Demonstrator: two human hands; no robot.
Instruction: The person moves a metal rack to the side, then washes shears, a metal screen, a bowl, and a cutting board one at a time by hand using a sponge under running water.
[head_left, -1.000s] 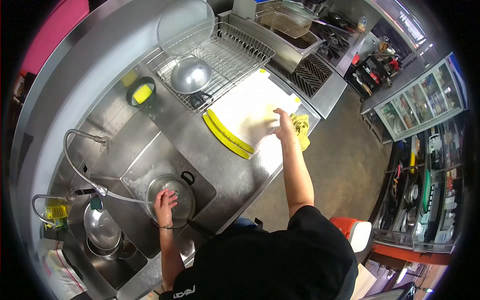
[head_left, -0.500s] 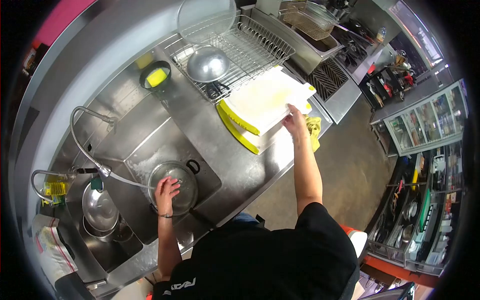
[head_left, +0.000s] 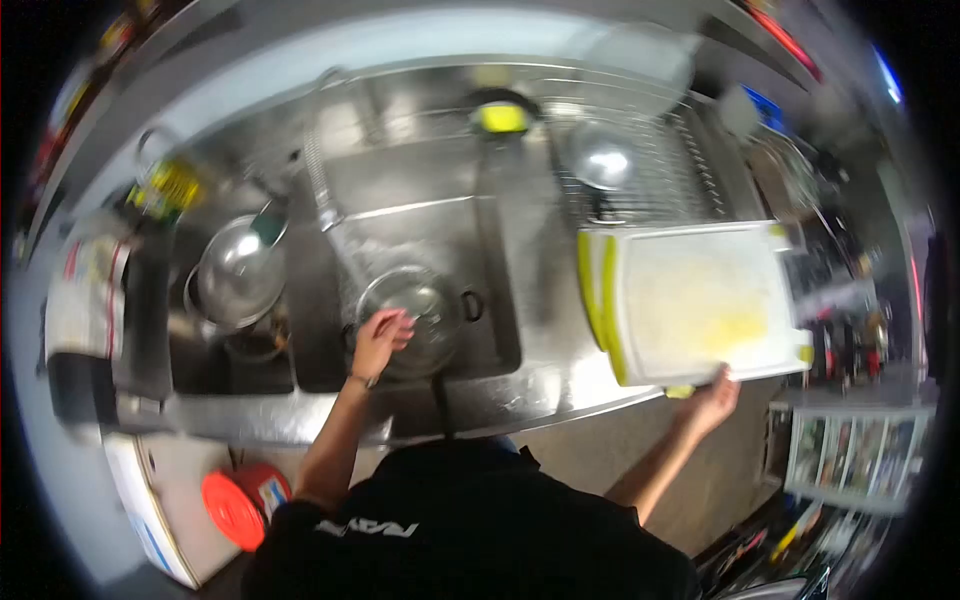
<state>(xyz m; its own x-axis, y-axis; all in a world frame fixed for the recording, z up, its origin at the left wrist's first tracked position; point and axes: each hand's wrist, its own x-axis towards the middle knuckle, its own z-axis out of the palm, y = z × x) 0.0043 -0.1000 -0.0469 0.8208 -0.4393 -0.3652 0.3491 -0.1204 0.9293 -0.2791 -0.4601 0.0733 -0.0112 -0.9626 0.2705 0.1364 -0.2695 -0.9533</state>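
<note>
My right hand point(head_left: 713, 402) grips the near edge of a white cutting board point(head_left: 680, 290) with yellow-green ends and a yellowish stain. A second cutting board point(head_left: 592, 290) shows beneath it at the left. My left hand point(head_left: 385, 335) is held over a round pot point(head_left: 435, 345) in the sink, its fingers stretched and blurred; nothing shows in them. The pot has black handles and seems to contain water. A spray faucet point(head_left: 328, 210) points down toward it. The yellow-green cloth point(head_left: 680, 391) shows at the counter's front edge, under the boards.
A wire rack point(head_left: 660, 190) with a metal bowl point(head_left: 602, 158) stands behind the boards. A bowl with a yellow sponge point(head_left: 502, 118) sits at the back. The left basin holds a metal lid or bowl point(head_left: 240, 270). A red bucket point(head_left: 240, 505) stands on the floor.
My view has swung round, so the sink and counter now lie level across it. The top board seems raised and shifted toward the counter's front edge, with my right hand on it.
</note>
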